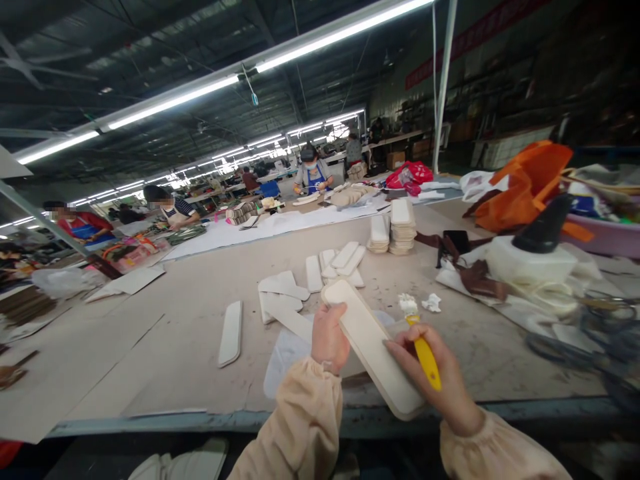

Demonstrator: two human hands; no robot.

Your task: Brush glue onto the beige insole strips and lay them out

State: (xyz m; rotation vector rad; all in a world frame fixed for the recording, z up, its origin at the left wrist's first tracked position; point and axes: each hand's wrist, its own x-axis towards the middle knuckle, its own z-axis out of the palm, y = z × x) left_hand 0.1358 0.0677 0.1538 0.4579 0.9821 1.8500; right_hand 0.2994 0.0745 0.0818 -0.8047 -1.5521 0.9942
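Note:
My left hand grips the upper left side of a long cream panel with rounded corners, thumb on its face. The panel is tilted above the table near the front edge. In my right hand is a brush with a yellow handle, its white-coated bristles pointing away from me. Fingers of that hand also touch the panel's right edge. Beyond the panel, several similar pale pieces lie loosely overlapping, and a single piece lies apart on the left. A translucent sheet lies beneath my hands.
Two stacks of pale panels stand farther back. A white container with a black cone-shaped top, brown scraps and an orange bag crowd the right. White crumpled bits lie near the brush. Other people work across the tables.

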